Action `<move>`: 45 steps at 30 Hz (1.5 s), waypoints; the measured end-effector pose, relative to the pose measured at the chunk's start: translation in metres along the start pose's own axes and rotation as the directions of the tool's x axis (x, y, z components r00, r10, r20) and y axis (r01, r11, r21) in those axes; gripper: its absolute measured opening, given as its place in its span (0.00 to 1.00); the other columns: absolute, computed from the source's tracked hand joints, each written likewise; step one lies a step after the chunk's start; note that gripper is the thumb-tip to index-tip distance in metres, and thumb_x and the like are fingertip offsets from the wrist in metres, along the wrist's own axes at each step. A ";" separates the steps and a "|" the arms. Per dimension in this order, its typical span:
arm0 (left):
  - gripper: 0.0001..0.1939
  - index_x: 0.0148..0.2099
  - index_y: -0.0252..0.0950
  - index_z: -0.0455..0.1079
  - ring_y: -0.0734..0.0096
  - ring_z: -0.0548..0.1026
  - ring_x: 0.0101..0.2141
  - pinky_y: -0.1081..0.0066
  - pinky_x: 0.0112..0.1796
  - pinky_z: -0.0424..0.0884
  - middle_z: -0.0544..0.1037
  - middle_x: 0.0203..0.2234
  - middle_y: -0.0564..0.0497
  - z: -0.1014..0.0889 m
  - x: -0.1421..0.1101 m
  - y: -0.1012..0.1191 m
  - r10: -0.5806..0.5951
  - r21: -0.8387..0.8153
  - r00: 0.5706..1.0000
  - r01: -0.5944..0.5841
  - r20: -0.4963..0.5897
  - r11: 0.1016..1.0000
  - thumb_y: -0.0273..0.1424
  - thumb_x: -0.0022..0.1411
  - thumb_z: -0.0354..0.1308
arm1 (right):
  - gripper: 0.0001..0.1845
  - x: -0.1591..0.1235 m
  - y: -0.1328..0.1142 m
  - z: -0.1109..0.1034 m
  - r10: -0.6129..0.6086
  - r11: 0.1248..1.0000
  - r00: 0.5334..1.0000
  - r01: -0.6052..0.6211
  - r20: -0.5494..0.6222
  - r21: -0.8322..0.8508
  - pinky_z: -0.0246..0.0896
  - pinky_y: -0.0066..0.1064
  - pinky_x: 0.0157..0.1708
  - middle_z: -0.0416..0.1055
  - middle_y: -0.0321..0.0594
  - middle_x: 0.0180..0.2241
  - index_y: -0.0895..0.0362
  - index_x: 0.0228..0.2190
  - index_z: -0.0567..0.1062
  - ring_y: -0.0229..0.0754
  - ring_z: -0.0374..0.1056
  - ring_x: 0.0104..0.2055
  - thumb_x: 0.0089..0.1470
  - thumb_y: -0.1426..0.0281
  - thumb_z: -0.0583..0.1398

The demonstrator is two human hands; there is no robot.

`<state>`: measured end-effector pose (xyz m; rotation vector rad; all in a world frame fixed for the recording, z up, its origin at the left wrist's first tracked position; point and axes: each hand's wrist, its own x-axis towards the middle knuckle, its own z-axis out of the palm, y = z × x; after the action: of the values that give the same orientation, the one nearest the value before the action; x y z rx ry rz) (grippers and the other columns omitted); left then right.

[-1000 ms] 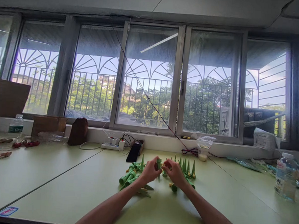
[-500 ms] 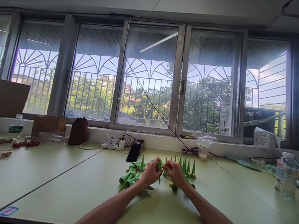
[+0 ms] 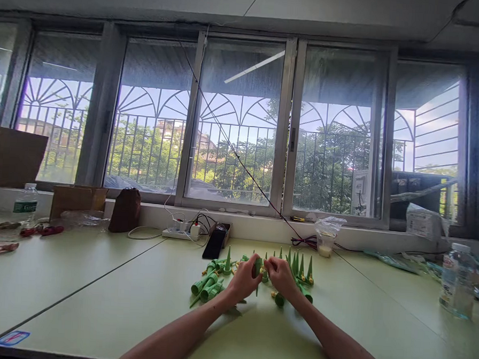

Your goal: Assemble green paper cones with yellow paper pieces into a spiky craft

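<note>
Both my hands meet over the pale green table (image 3: 96,300) near its far edge. My left hand (image 3: 243,280) is closed on a green plastic spike (image 3: 257,270), point down. My right hand (image 3: 281,277) is pinched against the top of that same spike; what its fingertips grip is too small to make out. To the left lies a heap of green tube parts (image 3: 207,285). Behind my right hand several green spikes stand upright (image 3: 299,265). A small green and yellow piece (image 3: 277,298) lies just under my right wrist.
A black phone (image 3: 214,243) leans near a white power strip (image 3: 180,232) with cables. A plastic bag of small parts (image 3: 327,237) sits on the sill, a water bottle (image 3: 457,279) at the right. Cardboard boxes (image 3: 75,200), a brown pouch (image 3: 125,210) and another bottle (image 3: 25,200) stand at the left.
My hands have drawn slightly closer together on the green spike. The view has shifted a little; nothing else on the table has moved.
</note>
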<state>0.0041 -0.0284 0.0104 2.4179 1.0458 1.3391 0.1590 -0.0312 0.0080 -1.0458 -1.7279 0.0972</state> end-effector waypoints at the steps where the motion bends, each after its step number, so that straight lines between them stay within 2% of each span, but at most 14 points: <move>1: 0.13 0.42 0.38 0.64 0.76 0.61 0.21 0.76 0.25 0.53 0.63 0.17 0.61 0.000 0.000 0.001 0.005 0.001 1.000 -0.005 0.001 1.000 0.26 0.52 0.55 | 0.21 0.000 0.000 0.000 0.004 1.000 1.000 -0.004 -0.004 0.001 0.39 0.26 0.22 0.52 0.30 0.16 0.56 0.16 0.58 0.33 0.47 0.21 0.57 0.60 0.50; 10: 0.11 0.42 0.39 0.63 0.76 0.62 0.22 0.76 0.25 0.54 0.65 0.20 0.59 0.001 -0.002 0.002 0.060 0.044 0.998 -0.061 0.026 0.997 0.27 0.55 0.54 | 0.21 0.004 0.002 0.001 0.050 0.998 0.999 -0.049 -0.013 0.030 0.41 0.27 0.22 0.52 0.31 0.14 0.55 0.15 0.54 0.34 0.48 0.20 0.54 0.60 0.50; 14: 0.09 0.41 0.39 0.63 0.76 0.58 0.21 0.76 0.25 0.52 0.63 0.19 0.60 0.000 -0.002 0.001 0.101 0.063 0.994 -0.104 0.043 0.993 0.27 0.55 0.53 | 0.21 0.005 0.005 0.003 0.064 0.997 0.998 -0.064 0.005 0.037 0.43 0.27 0.21 0.53 0.32 0.13 0.55 0.14 0.55 0.34 0.50 0.19 0.54 0.60 0.50; 20: 0.07 0.37 0.38 0.62 0.77 0.58 0.21 0.76 0.25 0.51 0.62 0.19 0.60 -0.004 0.001 -0.002 0.092 0.032 0.996 -0.092 0.020 0.995 0.26 0.53 0.53 | 0.23 0.003 0.002 0.005 -0.007 0.995 1.000 0.004 -0.029 -0.098 0.43 0.27 0.22 0.57 0.33 0.14 0.56 0.15 0.60 0.34 0.50 0.19 0.57 0.60 0.48; 23: 0.07 0.36 0.39 0.61 0.77 0.58 0.21 0.76 0.26 0.51 0.62 0.18 0.60 -0.005 0.003 -0.006 0.082 0.047 0.997 -0.082 0.002 0.996 0.26 0.53 0.53 | 0.20 0.002 -0.004 0.002 -0.027 0.995 1.000 0.026 -0.013 -0.095 0.45 0.27 0.23 0.62 0.34 0.16 0.57 0.19 0.65 0.35 0.54 0.20 0.58 0.60 0.49; 25: 0.08 0.36 0.39 0.61 0.77 0.57 0.21 0.75 0.25 0.50 0.61 0.18 0.61 -0.005 0.004 -0.009 0.069 0.064 0.997 -0.068 -0.018 0.996 0.25 0.52 0.53 | 0.15 0.001 -0.008 -0.002 -0.028 0.999 1.000 0.028 0.007 -0.046 0.50 0.27 0.25 0.67 0.35 0.19 0.57 0.26 0.70 0.36 0.59 0.22 0.58 0.62 0.52; 27: 0.08 0.36 0.39 0.61 0.77 0.57 0.20 0.75 0.25 0.50 0.61 0.18 0.61 -0.005 0.005 -0.011 0.056 0.066 0.998 -0.054 -0.029 0.996 0.25 0.51 0.52 | 0.10 0.001 -0.010 -0.005 -0.040 0.999 0.999 0.040 0.036 -0.001 0.54 0.27 0.28 0.70 0.36 0.22 0.58 0.33 0.72 0.38 0.63 0.24 0.56 0.65 0.55; 29: 0.08 0.35 0.39 0.61 0.77 0.57 0.20 0.76 0.25 0.49 0.61 0.18 0.61 -0.005 0.005 -0.013 0.046 0.054 0.998 -0.044 -0.032 0.998 0.25 0.51 0.52 | 0.08 0.001 -0.009 -0.006 -0.078 0.997 0.994 0.077 0.077 0.014 0.56 0.27 0.30 0.72 0.38 0.26 0.59 0.35 0.73 0.39 0.65 0.27 0.54 0.68 0.57; 32: 0.08 0.34 0.38 0.60 0.78 0.57 0.20 0.75 0.24 0.48 0.61 0.17 0.61 -0.006 0.005 -0.013 0.033 0.043 0.999 -0.031 -0.028 0.999 0.25 0.50 0.52 | 0.06 0.002 -0.004 -0.005 -0.146 0.989 0.982 0.149 0.121 -0.020 0.56 0.27 0.31 0.72 0.39 0.29 0.58 0.33 0.74 0.38 0.64 0.30 0.52 0.74 0.57; 35: 0.09 0.36 0.38 0.62 0.77 0.57 0.20 0.75 0.25 0.49 0.61 0.17 0.61 -0.007 0.005 -0.012 0.022 0.042 1.000 -0.022 -0.013 0.999 0.24 0.49 0.52 | 0.07 0.003 0.002 -0.002 -0.182 0.977 0.973 0.195 0.140 -0.088 0.53 0.26 0.31 0.69 0.37 0.28 0.58 0.27 0.72 0.37 0.62 0.29 0.53 0.77 0.55; 39: 0.09 0.38 0.38 0.63 0.76 0.58 0.21 0.75 0.25 0.50 0.61 0.18 0.60 -0.007 0.004 -0.011 0.032 0.057 0.999 -0.033 0.006 0.998 0.26 0.51 0.53 | 0.12 0.002 0.007 0.002 -0.185 0.962 0.967 0.215 0.174 -0.170 0.51 0.25 0.30 0.68 0.38 0.28 0.58 0.24 0.69 0.37 0.62 0.30 0.56 0.79 0.52; 45: 0.09 0.40 0.39 0.63 0.74 0.59 0.22 0.74 0.26 0.51 0.63 0.20 0.59 -0.004 0.002 -0.011 0.022 0.104 1.000 -0.023 0.012 0.994 0.28 0.54 0.52 | 0.12 0.002 0.013 0.005 -0.190 0.954 0.962 0.228 0.195 -0.196 0.49 0.25 0.30 0.68 0.39 0.27 0.58 0.23 0.67 0.37 0.62 0.29 0.57 0.78 0.51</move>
<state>-0.0037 -0.0197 0.0092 2.5160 1.1147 1.3078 0.1627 -0.0199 0.0000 -1.0272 -2.0342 -0.1428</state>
